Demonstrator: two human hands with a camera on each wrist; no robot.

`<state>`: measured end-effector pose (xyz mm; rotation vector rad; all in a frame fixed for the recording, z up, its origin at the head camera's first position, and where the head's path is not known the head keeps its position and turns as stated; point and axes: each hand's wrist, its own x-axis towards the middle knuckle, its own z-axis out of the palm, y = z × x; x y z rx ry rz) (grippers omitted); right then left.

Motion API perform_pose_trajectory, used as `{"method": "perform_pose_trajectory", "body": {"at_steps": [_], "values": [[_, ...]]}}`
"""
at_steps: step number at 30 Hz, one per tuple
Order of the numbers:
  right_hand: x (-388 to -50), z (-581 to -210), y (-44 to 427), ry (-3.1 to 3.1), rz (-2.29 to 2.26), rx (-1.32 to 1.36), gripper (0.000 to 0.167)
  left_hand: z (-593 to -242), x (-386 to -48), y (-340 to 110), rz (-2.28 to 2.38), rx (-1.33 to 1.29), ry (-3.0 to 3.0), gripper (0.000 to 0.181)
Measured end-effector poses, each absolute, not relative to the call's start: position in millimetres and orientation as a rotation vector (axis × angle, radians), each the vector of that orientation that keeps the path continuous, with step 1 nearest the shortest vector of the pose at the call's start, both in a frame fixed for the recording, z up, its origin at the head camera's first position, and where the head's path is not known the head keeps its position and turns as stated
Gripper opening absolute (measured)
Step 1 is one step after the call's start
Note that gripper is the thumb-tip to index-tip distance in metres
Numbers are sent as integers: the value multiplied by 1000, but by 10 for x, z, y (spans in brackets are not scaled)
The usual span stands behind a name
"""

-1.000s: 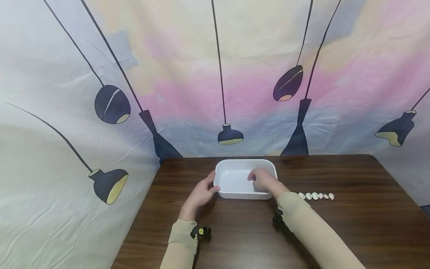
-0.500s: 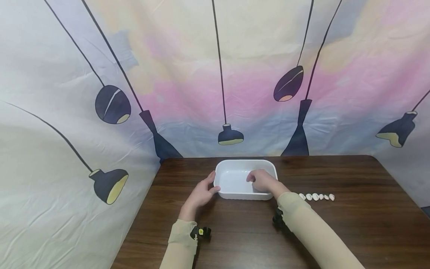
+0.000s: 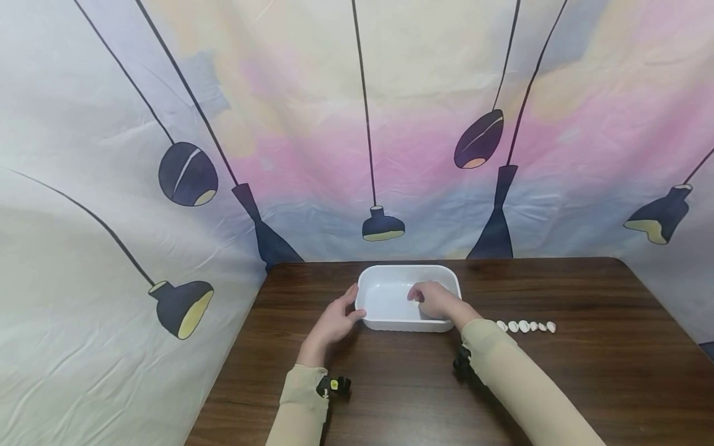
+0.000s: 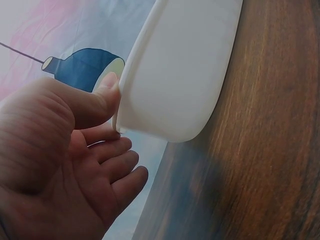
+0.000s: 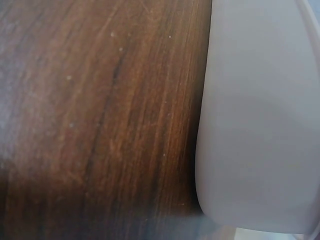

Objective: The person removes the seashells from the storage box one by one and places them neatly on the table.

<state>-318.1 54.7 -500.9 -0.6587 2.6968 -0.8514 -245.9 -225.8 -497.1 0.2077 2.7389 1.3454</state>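
A white rectangular tub (image 3: 385,323) stands near the far edge of the wooden table. My left hand (image 3: 333,319) holds its left end, with the thumb on the rim at the near corner; the left wrist view shows that thumb (image 4: 107,92) against the rim and the other fingers loosely bent beside it. Inside the tub, my right hand (image 3: 437,298) reaches down with curled fingers. A small pale bit, seemingly a shell (image 3: 416,303), shows at its fingertips. The right wrist view has only the tub's outer wall (image 5: 255,115) and tabletop, with that hand out of sight.
Several small white shells (image 3: 524,326) lie in a row on the table (image 3: 401,384), right of the tub; my right sleeve comes close to the leftmost one. Behind the table hangs a cloth (image 3: 312,155) printed with lamps.
My right hand has shifted very slightly left inside the tub, and a pale bit now shows at its fingertips. The left hand and the tub keep their places.
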Motion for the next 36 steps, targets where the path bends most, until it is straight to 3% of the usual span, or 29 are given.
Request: {"method": "perform_pose_trajectory", "body": {"at_steps": [36], "values": [[-3178, -4992, 551, 2713, -901, -636, 18, -4969, -2457, -2269, 1345, 234, 2740, 69]]}}
